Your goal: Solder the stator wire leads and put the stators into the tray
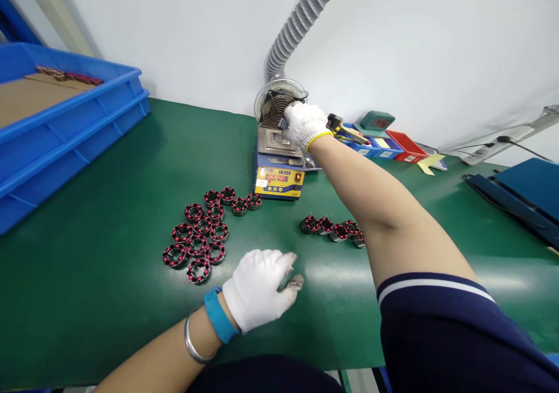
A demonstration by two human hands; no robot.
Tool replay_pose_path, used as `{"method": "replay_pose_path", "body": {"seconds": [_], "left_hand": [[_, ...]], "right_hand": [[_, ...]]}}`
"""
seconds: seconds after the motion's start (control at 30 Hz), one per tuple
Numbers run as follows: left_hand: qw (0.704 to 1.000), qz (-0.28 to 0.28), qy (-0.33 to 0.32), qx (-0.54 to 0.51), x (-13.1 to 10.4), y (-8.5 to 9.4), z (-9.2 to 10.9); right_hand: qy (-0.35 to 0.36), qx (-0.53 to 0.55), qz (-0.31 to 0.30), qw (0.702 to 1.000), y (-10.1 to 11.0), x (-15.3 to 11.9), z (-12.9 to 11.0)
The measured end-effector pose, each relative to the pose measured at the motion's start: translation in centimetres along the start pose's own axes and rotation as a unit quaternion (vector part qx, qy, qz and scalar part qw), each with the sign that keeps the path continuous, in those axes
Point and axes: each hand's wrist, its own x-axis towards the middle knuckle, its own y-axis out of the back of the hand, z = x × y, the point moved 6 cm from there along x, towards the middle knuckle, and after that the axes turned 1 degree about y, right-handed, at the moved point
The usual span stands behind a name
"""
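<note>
My right hand (303, 124), in a white knit glove with a yellow cuff edge, reaches over the solder pot (279, 174). Its fingers are closed on a small grey metal piece, which looks like a motor stator (283, 123) and is mostly hidden by the glove. My left hand (259, 285), also gloved in white with dirty fingertips, is low over the green table with thumb and fingers apart and nothing between them. Left of it stands a group of stators with red-and-black windings (203, 225). A second, smaller group of stators (325, 225) lies under my right forearm, partly hidden.
A round fume hood with a fan grille (273, 110) and grey hose (301, 23) rises behind the pot. At the left is a blue crate (74, 131). Blue bins (386, 145), a red bin (406, 147) and a green digital clock (378, 120) line the back right.
</note>
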Motion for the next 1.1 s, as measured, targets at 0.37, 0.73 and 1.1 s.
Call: {"method": "replay_pose_path", "body": {"seconds": [0.37, 0.73, 1.1], "left_hand": [[0.787, 0.187, 0.33, -0.486, -0.6, -0.1, -4.8], [0.74, 0.235, 0.345, -0.527, -0.4, -0.1, -6.2], [0.76, 0.205, 0.325, -0.525, -0.2, -0.2, -5.9]], "right_hand": [[-0.083, 0.259, -0.01, 0.962, 0.4, -9.2, -2.8], [0.021, 0.41, -0.185, 0.893, -3.0, -16.2, -8.6], [-0.006, 0.627, -0.37, 0.686, -5.1, -18.4, -7.8]]}}
